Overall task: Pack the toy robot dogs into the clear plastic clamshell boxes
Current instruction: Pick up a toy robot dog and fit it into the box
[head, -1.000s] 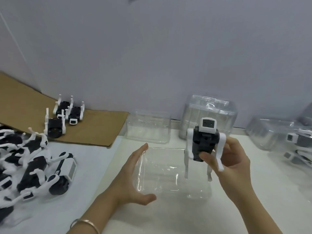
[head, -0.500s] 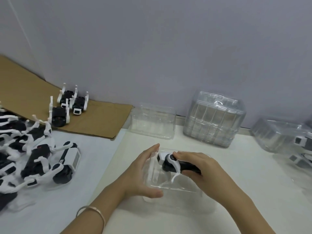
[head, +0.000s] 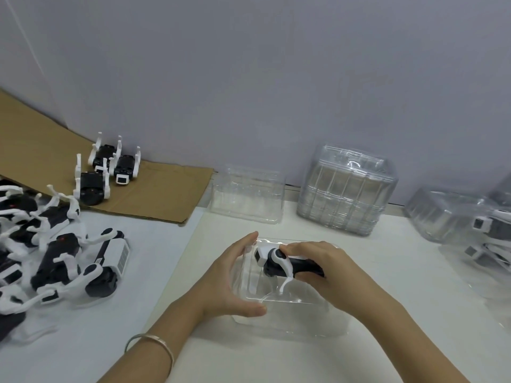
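A black and white toy robot dog [head: 279, 262] lies on its side inside an open clear clamshell box [head: 293, 319] in the middle of the table. My right hand [head: 322, 268] grips the dog's black body from above and the right. My left hand [head: 229, 280] rests flat against the box's left wall, thumb along its front rim. The dog's white head points left and one white leg hangs down into the tray.
A heap of several loose robot dogs [head: 52, 252] lies at the left on white paper. Three more dogs [head: 106, 171] stand on brown cardboard [head: 163, 189]. Empty clamshells [head: 247, 194] and a stack [head: 347, 192] line the wall. Packed boxes [head: 478, 230] sit at the right.
My right hand has brought the dog down from upright above the table and laid it sideways in the box. My left hand closed in against the box's left side.
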Tool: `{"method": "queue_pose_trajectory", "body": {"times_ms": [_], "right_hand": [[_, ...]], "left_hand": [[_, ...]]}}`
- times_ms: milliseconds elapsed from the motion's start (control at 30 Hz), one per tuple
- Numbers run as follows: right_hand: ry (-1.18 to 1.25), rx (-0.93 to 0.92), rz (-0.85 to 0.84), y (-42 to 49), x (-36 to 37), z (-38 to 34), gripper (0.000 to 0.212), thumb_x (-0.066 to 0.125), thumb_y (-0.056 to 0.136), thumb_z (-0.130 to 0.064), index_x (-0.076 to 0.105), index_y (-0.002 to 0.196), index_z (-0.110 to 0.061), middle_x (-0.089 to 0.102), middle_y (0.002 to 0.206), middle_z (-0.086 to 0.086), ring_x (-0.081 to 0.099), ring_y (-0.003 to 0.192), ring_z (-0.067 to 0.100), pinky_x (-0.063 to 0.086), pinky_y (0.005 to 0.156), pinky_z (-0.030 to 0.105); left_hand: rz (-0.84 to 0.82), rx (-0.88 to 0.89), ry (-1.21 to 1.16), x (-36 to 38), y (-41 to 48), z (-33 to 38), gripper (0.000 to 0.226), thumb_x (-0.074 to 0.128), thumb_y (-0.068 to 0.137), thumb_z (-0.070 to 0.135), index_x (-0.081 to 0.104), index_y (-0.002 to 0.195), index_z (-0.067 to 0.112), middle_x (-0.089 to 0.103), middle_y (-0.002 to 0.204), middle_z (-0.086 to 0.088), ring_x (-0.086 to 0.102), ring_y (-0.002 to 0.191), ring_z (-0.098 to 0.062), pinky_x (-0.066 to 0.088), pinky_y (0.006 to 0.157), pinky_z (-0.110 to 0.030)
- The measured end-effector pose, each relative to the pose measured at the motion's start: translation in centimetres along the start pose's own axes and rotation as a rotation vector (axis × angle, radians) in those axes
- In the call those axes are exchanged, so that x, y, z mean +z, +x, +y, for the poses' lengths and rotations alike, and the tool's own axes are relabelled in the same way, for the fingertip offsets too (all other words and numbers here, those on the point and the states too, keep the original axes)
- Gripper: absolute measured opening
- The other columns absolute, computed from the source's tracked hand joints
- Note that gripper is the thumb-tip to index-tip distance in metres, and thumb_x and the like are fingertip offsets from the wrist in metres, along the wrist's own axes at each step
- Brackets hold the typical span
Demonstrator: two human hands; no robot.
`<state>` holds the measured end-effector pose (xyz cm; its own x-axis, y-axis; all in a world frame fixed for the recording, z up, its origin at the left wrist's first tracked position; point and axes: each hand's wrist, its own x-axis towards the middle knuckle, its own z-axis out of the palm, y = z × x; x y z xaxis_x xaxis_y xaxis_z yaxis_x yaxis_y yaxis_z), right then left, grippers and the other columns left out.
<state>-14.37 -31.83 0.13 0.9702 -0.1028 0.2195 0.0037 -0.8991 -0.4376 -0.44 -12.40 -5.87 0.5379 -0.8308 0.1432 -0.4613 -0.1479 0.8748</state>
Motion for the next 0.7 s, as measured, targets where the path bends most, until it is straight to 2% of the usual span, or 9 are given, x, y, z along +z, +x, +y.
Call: {"method": "queue_pose_trajectory", "body": {"times_ms": [167, 300, 533, 600, 700], "right_hand": [[-0.019, 0.005, -0.029, -0.17, -0.22, -0.1, 0.046, 0.069, 0.089, -0.012, 0.06, 0.129, -0.034, 0.053, 0.11, -0.029, 0.044, 0.096, -0.004, 0.03, 0.086, 0.002], [-0.01, 0.004, -0.027, -0.42, -0.28, -0.38, 0.045, 0.069, 0.089, -0.01, 0.062, 0.128, -0.029, 0.048, 0.109, -0.035, 0.045, 0.1, -0.005, 0.03, 0.087, 0.001], [-0.027, -0.027, -0.004, -0.42, -0.11, -0.44, 0.044, 0.069, 0.088, -0.009, 0.062, 0.128, -0.025, 0.051, 0.109, -0.026, 0.045, 0.098, -0.002, 0.029, 0.085, 0.001], [-0.042, -0.027, -0.012, -0.42, 0.08, -0.34, 0.043, 0.069, 0.088, -0.009, 0.063, 0.127, -0.027, 0.053, 0.107, -0.027, 0.047, 0.097, 0.0, 0.03, 0.084, 0.003], [-0.113, -0.065, -0.072, -0.24, 0.41, -0.19, 0.042, 0.067, 0.09, -0.01, 0.063, 0.126, -0.03, 0.062, 0.103, -0.023, 0.055, 0.096, 0.011, 0.037, 0.083, 0.015]], "left_hand": [[-0.002, -0.004, 0.0, 0.12, -0.28, 0.13, 0.114, 0.088, 0.05, 0.047, 0.019, 0.139, 0.064, 0.031, 0.145, 0.037, 0.026, 0.138, 0.01, 0.03, 0.11, -0.023], [0.005, -0.009, 0.002, 0.19, -0.3, 0.23, 0.113, 0.087, 0.049, 0.048, 0.02, 0.139, 0.063, 0.032, 0.146, 0.031, 0.027, 0.139, 0.008, 0.03, 0.111, -0.025], [0.008, 0.002, 0.001, 0.27, -0.27, 0.19, 0.112, 0.087, 0.047, 0.049, 0.023, 0.14, 0.057, 0.032, 0.145, 0.031, 0.028, 0.139, 0.004, 0.032, 0.112, -0.028], [0.009, -0.003, 0.005, 0.28, -0.32, 0.22, 0.114, 0.087, 0.047, 0.05, 0.024, 0.141, 0.055, 0.032, 0.145, 0.032, 0.028, 0.139, 0.004, 0.032, 0.112, -0.027], [-0.002, -0.005, 0.014, 0.39, -0.38, 0.32, 0.116, 0.087, 0.047, 0.05, 0.022, 0.143, 0.053, 0.032, 0.145, 0.031, 0.027, 0.139, 0.006, 0.031, 0.112, -0.025]]}}
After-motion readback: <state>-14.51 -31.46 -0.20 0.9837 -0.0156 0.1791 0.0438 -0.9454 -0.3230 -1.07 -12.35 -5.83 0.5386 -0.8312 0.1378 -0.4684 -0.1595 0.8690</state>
